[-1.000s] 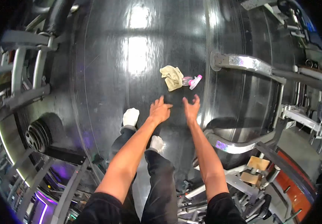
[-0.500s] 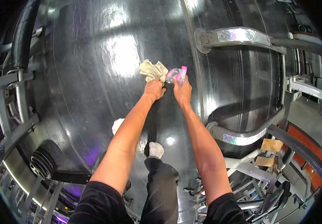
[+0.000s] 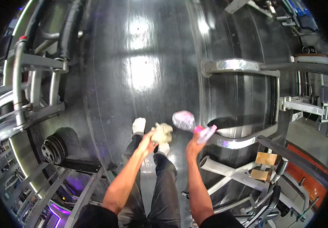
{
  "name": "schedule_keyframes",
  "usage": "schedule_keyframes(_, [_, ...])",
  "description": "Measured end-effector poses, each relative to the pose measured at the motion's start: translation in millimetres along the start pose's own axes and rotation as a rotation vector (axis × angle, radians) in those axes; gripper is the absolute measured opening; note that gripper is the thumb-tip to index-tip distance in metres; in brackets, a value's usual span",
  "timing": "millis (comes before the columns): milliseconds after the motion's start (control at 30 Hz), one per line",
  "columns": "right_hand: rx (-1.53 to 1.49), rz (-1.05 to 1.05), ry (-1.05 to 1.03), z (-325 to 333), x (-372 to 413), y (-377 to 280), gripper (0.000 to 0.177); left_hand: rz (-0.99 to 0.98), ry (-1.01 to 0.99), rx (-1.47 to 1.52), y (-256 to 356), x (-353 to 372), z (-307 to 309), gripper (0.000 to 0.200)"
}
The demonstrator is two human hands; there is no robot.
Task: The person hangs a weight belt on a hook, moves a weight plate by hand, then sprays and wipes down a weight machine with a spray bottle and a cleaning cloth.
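My left hand (image 3: 146, 144) is closed on a crumpled, cream-coloured cloth (image 3: 162, 133), held above my feet. To its right, my right hand (image 3: 194, 146) grips a spray bottle (image 3: 183, 120) by its pink and whitish spray head. The bottle's clear, pinkish body tips out to the left, over the dark floor. Cloth and bottle are apart, with a strip of floor showing between them. Some fingers of my right hand are hidden behind the spray head.
Shiny black matting (image 3: 110, 87) covers the floor. A curved metal machine frame (image 3: 240, 65) stands at the right. On the left are a grey steel frame (image 3: 38, 62) and a stack of weight plates (image 3: 53, 150). My white-covered feet (image 3: 138, 124) are below my hands.
Both hands have come back toward my body from farther out over the floor, and have moved apart. The cloth and spray bottle came with them. My view has shifted, and both feet now show.
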State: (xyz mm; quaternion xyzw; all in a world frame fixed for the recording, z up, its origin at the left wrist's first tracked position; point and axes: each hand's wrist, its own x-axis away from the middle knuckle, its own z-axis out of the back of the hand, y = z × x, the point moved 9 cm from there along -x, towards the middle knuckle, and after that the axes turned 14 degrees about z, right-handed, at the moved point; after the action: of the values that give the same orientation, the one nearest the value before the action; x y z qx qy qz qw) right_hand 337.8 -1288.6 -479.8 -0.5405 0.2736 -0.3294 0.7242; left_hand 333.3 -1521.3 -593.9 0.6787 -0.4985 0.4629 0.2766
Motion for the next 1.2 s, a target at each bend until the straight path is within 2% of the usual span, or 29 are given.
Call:
schedule_keyframes(67, [-0.124, -0.02, 0.086, 23.1, 12.2, -24.3, 0.038, -0.016, -0.158, 0.127, -8.4, 51.7, -22.0, 0.032])
schedule_keyframes(133, [-0.053, 0.079, -0.076, 28.4, 9.9, -75.6, 0.046, -0.115, -0.161, 0.117, -9.7, 94.2, -33.0, 0.031])
schedule_keyframes(167, [-0.139, 0.103, -0.18, 22.7, 9.2, -105.1, 0.053, -0.192, -0.152, 0.116, -6.3, 113.8, -38.9, 0.03])
schedule_keyframes(200, [-0.152, 0.124, -0.175, 29.5, 8.1, -131.2, 0.053, -0.208, -0.169, 0.107, -5.1, 129.6, -48.7, 0.03])
schedule_keyframes(267, [-0.252, -0.031, -0.283, 35.9, 19.0, -155.9, 0.077, -0.268, -0.207, 0.084, 3.2, 158.3, -70.2, 0.029])
schedule_keyframes(333, [-0.257, 0.031, -0.215, 58.2, 23.6, -173.2, 0.083, -0.293, -0.259, 0.071, 9.8, 187.5, -100.9, 0.03])
schedule_keyframes(400, [-0.187, 0.144, -0.218, 73.5, 21.1, -206.8, 0.087, -0.451, -0.08, -0.26, 23.4, 224.1, -127.5, 0.033])
schedule_keyframes(433, [-0.223, 0.156, -0.25, 80.4, 20.8, -220.2, 0.077, -0.569, 0.055, -0.484, 29.6, 246.9, -143.3, 0.039])
schedule_keyframes(467, [-0.236, 0.175, -0.24, 86.6, 20.6, -234.4, 0.077, -0.752, 0.046, -0.612, 34.2, 264.2, -162.2, 0.041])
schedule_keyframes(533, [-0.216, 0.24, -0.184, 100.6, 15.8, -270.5, 0.061, -0.685, -0.076, -0.609, 27.2, 286.4, -194.8, 0.04])
schedule_keyframes(567, [-0.225, 0.18, -0.196, 106.0, 15.5, -286.6, 0.046, -0.676, -0.121, -0.634, 22.9, 287.3, -202.3, 0.037])
schedule_keyframes(600, [-0.234, 0.199, -0.186, 115.1, 14.9, -290.5, 0.046, -0.707, -0.122, -0.669, 21.2, 297.1, -213.9, 0.027])
schedule_keyframes(667, [-0.075, 0.341, -0.346, 122.6, 22.0, -299.3, 0.044, -0.824, -0.111, -0.975, 15.7, 309.2, -231.5, 0.019])
schedule_keyframes(700, [-0.066, 0.274, -0.307, 128.1, 20.8, -307.3, 0.037, -0.881, -0.112, -0.976, 13.5, 328.1, -245.8, 0.017])
schedule_keyframes(733, [-0.074, 0.292, -0.301, 130.7, 18.8, -323.9, 0.037, -0.858, -0.123, -1.004, 9.9, 332.3, -250.9, 0.017])
schedule_keyframes(800, [0.058, 0.392, -0.387, 127.2, 16.3, -360.4, 0.035, -1.075, -0.059, -1.233, 6.6, 361.9, -268.5, 0.023])
schedule_keyframes(833, [0.038, 0.37, -0.366, 126.1, 15.1, -375.6, 0.037, -0.846, -0.131, -1.107, -0.1, 378.3, -277.1, 0.04])
schedule_keyframes(867, [0.03, 0.382, -0.364, 124.3, 12.5, -384.8, 0.037, -0.823, -0.244, -1.089, -5.6, 371.1, -271.3, 0.061])
schedule_keyframes(933, [0.07, 0.525, -0.38, 116.3, 9.1, -412.0, 0.04, -0.935, -0.193, -1.241, -5.3, 413.0, -285.7, 0.078])
schedule_keyframes(967, [0.091, 0.508, -0.378, 109.6, 6.0, -421.3, 0.041, -0.992, -0.123, -1.391, -3.7, 425.6, -288.0, 0.09])
schedule_keyframes(1000, [0.085, 0.516, -0.373, 101.2, 3.7, -439.3, 0.041, -0.981, -0.109, -1.391, -2.0, 436.6, -288.0, 0.098])
schedule_keyframes(1067, [0.11, 0.482, -0.392, 79.0, 1.8, -467.8, 0.041, -1.078, -0.041, -1.465, 5.7, 457.9, -291.1, 0.106])
schedule_keyframes(1133, [0.082, 0.492, -0.392, 55.5, 4.7, -493.5, 0.042, -1.081, -0.03, -1.468, 17.0, 475.6, -292.9, 0.112])
schedule_keyframes(1167, [0.167, 0.579, -0.414, 41.4, 8.0, -502.4, 0.041, -1.15, -0.016, -1.488, 23.6, 478.6, -290.0, 0.115])
schedule_keyframes(1200, [0.254, 0.663, -0.436, 27.7, 13.4, -512.4, 0.039, -1.203, -0.004, -1.435, 31.8, 486.2, -288.5, 0.109])
